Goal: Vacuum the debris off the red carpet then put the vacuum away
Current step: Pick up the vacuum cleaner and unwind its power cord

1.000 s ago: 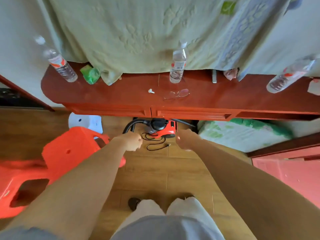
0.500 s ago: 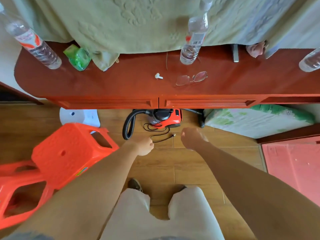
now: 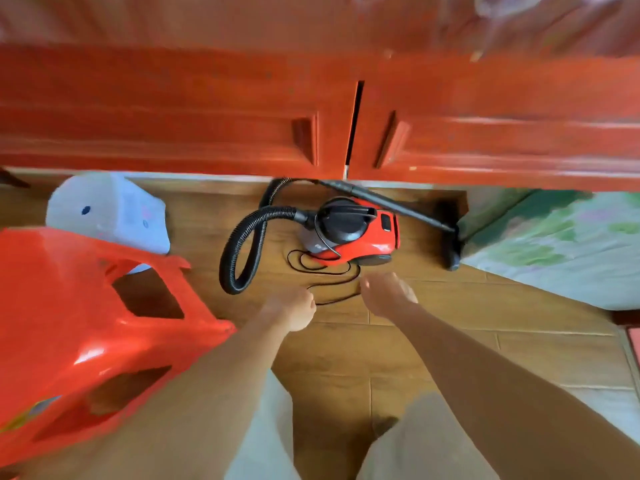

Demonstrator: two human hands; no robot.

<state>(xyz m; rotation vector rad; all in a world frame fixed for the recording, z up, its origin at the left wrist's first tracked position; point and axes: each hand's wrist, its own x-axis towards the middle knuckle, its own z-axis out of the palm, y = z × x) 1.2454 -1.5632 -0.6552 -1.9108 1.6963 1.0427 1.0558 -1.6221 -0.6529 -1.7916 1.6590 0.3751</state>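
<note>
Sitting below the desk edge (image 3: 485,180), vacuum (image 3: 349,233) fronts open floorboards (image 3: 346,358).

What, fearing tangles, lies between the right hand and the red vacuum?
Head view: thin black power cord loops on wooden floor between right hand and red canister vacuum.

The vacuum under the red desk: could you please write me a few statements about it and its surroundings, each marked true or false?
1. The vacuum sits on the wood floor below the red desk. True.
2. The right hand grips the vacuum's handle. False: it is in front of the vacuum, apart from it.
3. The black hose loops on the floor to the left of the vacuum's body in the picture. True.
4. The orange stool stands to the right of the vacuum. False: it is at the left of the view.
</note>
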